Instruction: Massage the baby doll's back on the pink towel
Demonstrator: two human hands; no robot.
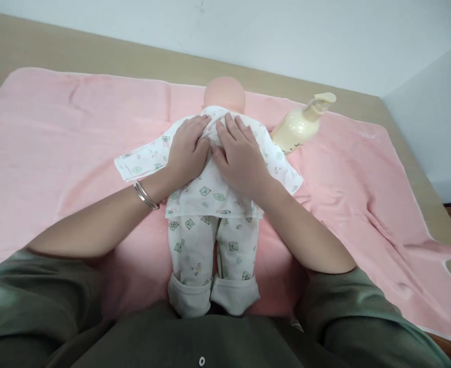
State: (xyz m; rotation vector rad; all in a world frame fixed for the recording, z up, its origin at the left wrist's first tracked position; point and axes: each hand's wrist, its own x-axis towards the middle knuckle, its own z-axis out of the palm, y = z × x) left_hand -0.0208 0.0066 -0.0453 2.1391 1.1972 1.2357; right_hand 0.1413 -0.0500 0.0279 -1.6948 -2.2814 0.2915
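Observation:
A baby doll (224,93) lies on a pink blanket, its bald head away from me and no face showing. It wears a white shirt (210,197) and matching trousers (194,245), both printed with green animals, the trouser cuffs folded up. My left hand (190,145) rests on the left upper part of the shirt, fingers stretched out. On the right upper part lies my right hand (240,153), flat with its fingers somewhat spread. Between the two thumbs the cloth is slightly creased. Both shirt sleeves stretch out sideways.
A cream pump bottle (297,128) lies tilted beside the doll's right-hand sleeve. The pink blanket (49,153) covers most of the wooden table (133,53), with wrinkles at the right. A white wall (248,30) stands behind, and the table's edge runs down the right side.

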